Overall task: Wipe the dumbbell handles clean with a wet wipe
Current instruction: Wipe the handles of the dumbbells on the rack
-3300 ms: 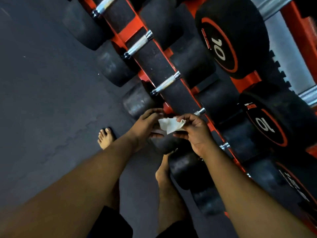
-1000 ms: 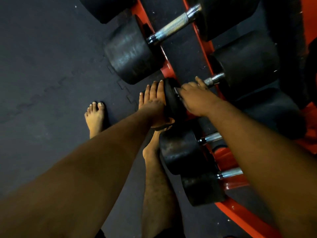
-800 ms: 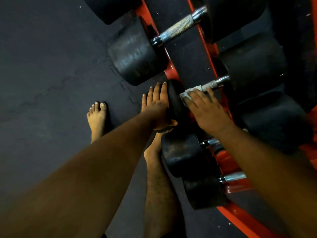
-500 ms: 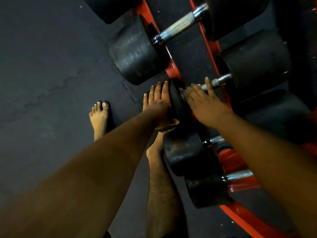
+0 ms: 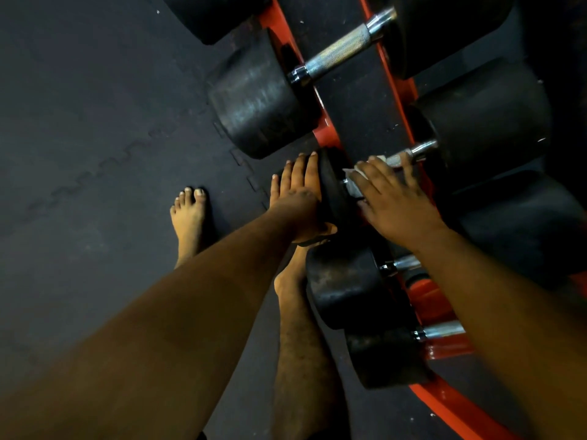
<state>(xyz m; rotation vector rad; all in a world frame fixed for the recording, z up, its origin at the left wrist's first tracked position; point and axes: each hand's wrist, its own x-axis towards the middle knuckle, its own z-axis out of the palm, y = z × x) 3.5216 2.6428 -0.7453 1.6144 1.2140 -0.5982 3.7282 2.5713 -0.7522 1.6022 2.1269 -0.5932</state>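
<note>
White wet wipe (image 5: 355, 182) sits under right hand (image 5: 394, 204), grip clenched round handle (image 5: 409, 155) of dumbbell on orange rack (image 5: 330, 134). Left hand (image 5: 298, 195) flat, fingers straight, bracing near weight head (image 5: 332, 188). Mid-wipe, looks like. Next probly slide wipe toward far head, then next handle below.

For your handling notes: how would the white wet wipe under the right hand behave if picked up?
The white wet wipe probably flops: it drapes crumpled over the steel handle. Likely light; the right hand covers it.

Gym: racked dumbbells (image 5: 263, 100), rubber floor mats (image 5: 95, 138).
</note>
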